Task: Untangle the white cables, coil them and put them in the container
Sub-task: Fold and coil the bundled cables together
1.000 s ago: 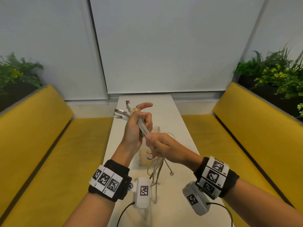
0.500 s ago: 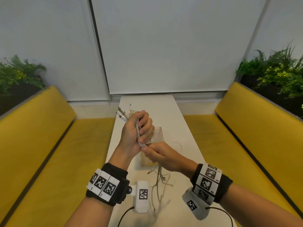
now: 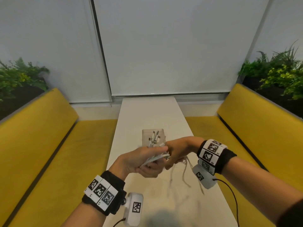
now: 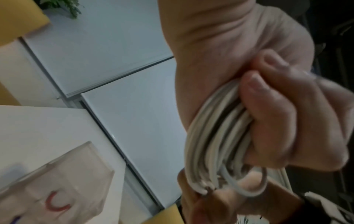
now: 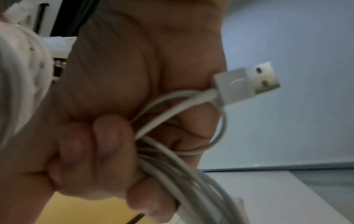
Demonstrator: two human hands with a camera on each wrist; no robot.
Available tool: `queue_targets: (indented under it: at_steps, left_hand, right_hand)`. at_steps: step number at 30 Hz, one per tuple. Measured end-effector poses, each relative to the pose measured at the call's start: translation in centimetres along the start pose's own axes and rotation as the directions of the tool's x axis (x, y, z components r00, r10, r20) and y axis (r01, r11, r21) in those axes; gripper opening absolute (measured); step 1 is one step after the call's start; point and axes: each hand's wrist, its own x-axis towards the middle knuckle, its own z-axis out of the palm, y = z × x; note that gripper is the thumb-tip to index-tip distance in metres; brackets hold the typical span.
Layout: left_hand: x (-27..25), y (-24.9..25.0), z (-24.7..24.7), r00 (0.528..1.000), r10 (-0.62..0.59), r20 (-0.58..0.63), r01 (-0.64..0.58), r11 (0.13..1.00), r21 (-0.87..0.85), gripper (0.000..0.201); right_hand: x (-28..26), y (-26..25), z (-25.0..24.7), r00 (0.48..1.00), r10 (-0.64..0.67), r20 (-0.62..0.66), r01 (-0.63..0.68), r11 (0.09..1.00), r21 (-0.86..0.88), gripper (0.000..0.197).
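Note:
A bundle of white cables [image 3: 158, 157] runs across my left hand [image 3: 147, 163], whose fingers curl round it just above the table. The plug ends [image 3: 155, 138] stick out forward, in front of the clear plastic container [image 3: 147, 132]. My right hand [image 3: 174, 153] grips the same bundle right beside the left. Loose cable tails [image 3: 186, 173] hang blurred below it. In the left wrist view the fingers [image 4: 272, 106] wrap the strands [image 4: 214, 136]. A USB plug [image 5: 247, 81] juts past my right thumb, and the right fingers [image 5: 107, 145] clamp the cables [image 5: 172, 166].
The narrow white table [image 3: 147, 112] runs away from me between two yellow benches [image 3: 41, 145] [image 3: 254, 128]. Planters [image 3: 278, 74] stand behind both benches. The container [image 4: 57, 174] has a red mark on its side.
Both hands have come down from chest height to just above the table near the container. The left hand has tipped so that the plug ends point forward instead of up.

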Motion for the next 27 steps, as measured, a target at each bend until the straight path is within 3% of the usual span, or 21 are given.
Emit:
queue_targets:
  at_steps: [5,8,11,14,19,24,27]
  left_hand:
    - [-0.1,-1.5,-0.2,0.969,-0.231,-0.091,0.236,0.971,0.043,0.060]
    - [-0.9,-1.7,-0.3,0.931,-0.306,-0.201,0.330,0.939,0.100,0.058]
    - [-0.2,-1.9,0.2,0.854,-0.364,-0.373,0.488,0.809,0.329,0.063]
    - [0.5,-2.6,-0.1,0.805,-0.302,-0.511,0.536,0.738,0.409,0.065]
    - [0.4,-2.7,-1.2,0.782,-0.175,-0.598,0.482,0.778,0.403,0.058]
    - [0.2,-2.7,-2.2,0.714,-0.025,-0.700,0.420,0.815,0.399,0.078]
    - [0.5,-2.3,-2.5,0.700,0.086,-0.709,0.361,0.814,0.455,0.057]
  right_hand:
    - [-0.8,0.4,-0.6,0.989,0.130,-0.075,-0.144,0.961,-0.237,0.020]
    - [-1.7,1.1,-0.9,0.989,0.125,-0.080,-0.137,0.975,-0.174,0.027]
    - [-1.9,0.4,-1.0,0.996,0.069,-0.062,-0.074,0.994,-0.076,0.030]
    - [-1.8,-0.2,-0.9,0.997,0.062,-0.036,-0.063,0.998,-0.018,0.029]
    - [-2.1,0.1,-0.4,0.997,0.079,-0.023,-0.073,0.978,0.193,0.040]
    - [-3.2,-0.3,-0.5,0.994,0.058,-0.088,-0.026,0.944,0.329,0.040]
    - [-3.9,-0.2,-1.0,0.986,0.020,-0.167,0.053,0.904,0.425,0.050]
